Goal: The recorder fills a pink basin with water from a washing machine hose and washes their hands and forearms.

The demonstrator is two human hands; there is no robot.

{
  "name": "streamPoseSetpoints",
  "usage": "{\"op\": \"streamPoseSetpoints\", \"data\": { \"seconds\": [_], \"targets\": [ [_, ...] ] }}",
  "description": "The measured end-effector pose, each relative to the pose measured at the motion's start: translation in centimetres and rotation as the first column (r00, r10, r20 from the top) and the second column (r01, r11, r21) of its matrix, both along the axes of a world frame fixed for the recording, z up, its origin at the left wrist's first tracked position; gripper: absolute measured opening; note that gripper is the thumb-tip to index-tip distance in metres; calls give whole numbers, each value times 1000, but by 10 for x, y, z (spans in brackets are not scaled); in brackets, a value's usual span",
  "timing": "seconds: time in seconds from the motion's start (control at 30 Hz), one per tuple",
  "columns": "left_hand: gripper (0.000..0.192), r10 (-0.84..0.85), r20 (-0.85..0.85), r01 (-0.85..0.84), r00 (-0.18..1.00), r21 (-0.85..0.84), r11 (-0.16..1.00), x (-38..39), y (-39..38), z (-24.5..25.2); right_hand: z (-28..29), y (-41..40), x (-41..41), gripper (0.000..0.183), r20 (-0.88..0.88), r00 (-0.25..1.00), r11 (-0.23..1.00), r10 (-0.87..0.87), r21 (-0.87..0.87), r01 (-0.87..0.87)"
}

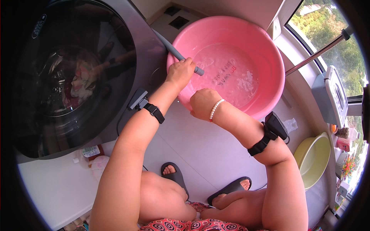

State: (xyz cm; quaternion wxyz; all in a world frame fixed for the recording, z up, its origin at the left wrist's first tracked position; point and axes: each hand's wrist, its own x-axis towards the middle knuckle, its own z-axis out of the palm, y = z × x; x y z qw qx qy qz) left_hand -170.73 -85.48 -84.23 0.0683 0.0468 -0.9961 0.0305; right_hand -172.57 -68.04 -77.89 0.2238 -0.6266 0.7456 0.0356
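My left hand grips a grey drain hose against the left rim of a large round pink plastic tub. The hose's open end points into the tub, over shallow, slightly foamy water. Printed writing shows on the tub's bottom through the water. Curled over the tub's near rim is my right hand; its fingertips are hidden. A beaded bracelet circles that wrist. To the left stands a dark front-loading washing machine, with laundry visible through its round door.
Right of me, a yellow-green basin rests by the curved window wall. A blue-grey lidded box and small items line the sill. A metal pole slants beside the tub. Bottles stand near the washer; floor drains lie behind the tub.
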Motion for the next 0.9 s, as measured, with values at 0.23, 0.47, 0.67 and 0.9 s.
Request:
{"op": "streamPoseSetpoints", "data": {
  "seconds": [0.23, 0.47, 0.67, 0.9],
  "targets": [
    [17, 11, 15, -11, 1000, -5, 1000, 1, 0, 0, -1, 0, 0, 33, 30, 999, 1000, -20, 4, 20],
    [16, 7, 19, -7, 1000, -2, 1000, 0, 0, 0, -3, 1, 0, 33, 10, 1000, 1000, -17, -15, 17],
    [13, 12, 29, -12, 1000, -4, 1000, 1, 0, 1, 3, 0, 0, 33, 33, 999, 1000, -23, 13, 22],
    [12, 12, 28, -12, 1000, -11, 1000, 0, 1, 1, 5, 1, -1, 33, 43, 999, 1000, -21, 14, 21]
  ]
}}
